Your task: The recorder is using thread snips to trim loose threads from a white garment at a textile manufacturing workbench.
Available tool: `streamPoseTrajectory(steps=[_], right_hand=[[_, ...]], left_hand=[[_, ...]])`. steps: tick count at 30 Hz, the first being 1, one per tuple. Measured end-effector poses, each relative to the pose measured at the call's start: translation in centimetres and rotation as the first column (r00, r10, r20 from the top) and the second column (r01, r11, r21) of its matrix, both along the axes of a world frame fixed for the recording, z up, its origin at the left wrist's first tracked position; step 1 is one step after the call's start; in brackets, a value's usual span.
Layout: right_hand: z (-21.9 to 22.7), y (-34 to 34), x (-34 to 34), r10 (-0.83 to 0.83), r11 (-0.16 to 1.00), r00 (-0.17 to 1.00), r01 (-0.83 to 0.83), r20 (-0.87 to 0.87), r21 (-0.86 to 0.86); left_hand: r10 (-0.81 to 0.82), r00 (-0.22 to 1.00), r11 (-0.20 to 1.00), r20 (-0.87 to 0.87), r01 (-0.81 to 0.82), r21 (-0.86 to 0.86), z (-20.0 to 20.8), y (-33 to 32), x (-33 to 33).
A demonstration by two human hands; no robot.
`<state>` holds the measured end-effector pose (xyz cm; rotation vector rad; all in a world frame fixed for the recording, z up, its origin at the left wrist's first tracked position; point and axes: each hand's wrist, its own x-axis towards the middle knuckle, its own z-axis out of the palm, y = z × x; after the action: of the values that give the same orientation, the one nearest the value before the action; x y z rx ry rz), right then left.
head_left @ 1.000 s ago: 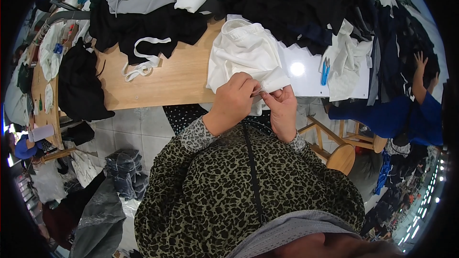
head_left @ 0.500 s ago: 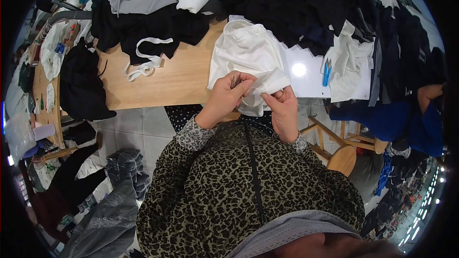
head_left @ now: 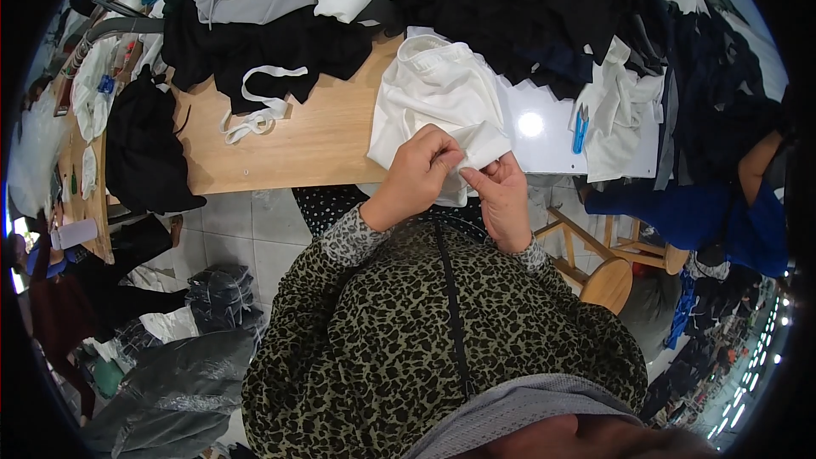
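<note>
Clearly, both hands work close together at the front edge of the wooden table point(head_left: 217, 172), over a white garment point(head_left: 438, 89). This garment lies directly before the person, partly on the bare wood and partly on a white board point(head_left: 540, 151); its round waist end points away, and its near part hangs a little over the edge. The left hand point(head_left: 410, 177) is bent inward above the near fold, with the fingers curled and the tips of thumb and forefinger brought together. Whether something thin is held between these tips, I cannot tell. The right hand point(head_left: 501, 204) is just beside it, and its thumb and forefinger pinch the turned edge of the white fabric; its other fingers go partly behind the cloth.

To the right of the garment, a pair of blue snips point(head_left: 580, 129) lies on the board, near a crumpled white cloth point(head_left: 614, 115). To the left, a narrow white strip point(head_left: 270, 108) lies curled, partly on black fabric point(head_left: 191, 47) and partly on the wood. A black garment point(head_left: 143, 149) covers the table's left end, while a big black heap point(head_left: 518, 0) occupies the far side. Below the table, on the right, stands a wooden stool point(head_left: 608, 285). Farther to the right is a co-worker in blue point(head_left: 701, 214).
</note>
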<state>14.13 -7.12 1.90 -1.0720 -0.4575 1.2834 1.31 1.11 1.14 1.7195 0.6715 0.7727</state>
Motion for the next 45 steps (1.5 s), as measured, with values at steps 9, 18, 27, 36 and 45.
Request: streamPoseTrajectory(steps=[9,18,27,36,45], right_hand=[[-0.2,0.2,0.2,-0.008,1.000,1.000,0.008,-0.011,-0.015],[-0.6,0.2,0.4,-0.024,0.998,0.998,0.021,-0.065,-0.051],[0.4,0.0,0.1,-0.202,0.967,0.948,0.154,0.245,0.201],[-0.1,0.1,0.8,0.189,0.982,0.971,-0.191,0.145,-0.004],[-0.5,0.4,1.3,0.163,0.986,0.971,-0.151,0.178,-0.075]], left_hand=[[0.052,0.987,0.667,0.155,0.081,-0.741,-0.1,-0.1,0.4],[0.058,0.975,0.554,0.213,0.146,-0.820,-0.1,0.5,0.0],[0.012,0.984,0.565,0.179,0.141,-0.813,0.5,0.7,-0.1],[0.044,0.999,0.879,-0.011,-0.034,0.476,0.2,-0.2,0.7],[0.049,0.999,0.929,0.023,-0.054,0.366,-1.6,0.5,1.1]])
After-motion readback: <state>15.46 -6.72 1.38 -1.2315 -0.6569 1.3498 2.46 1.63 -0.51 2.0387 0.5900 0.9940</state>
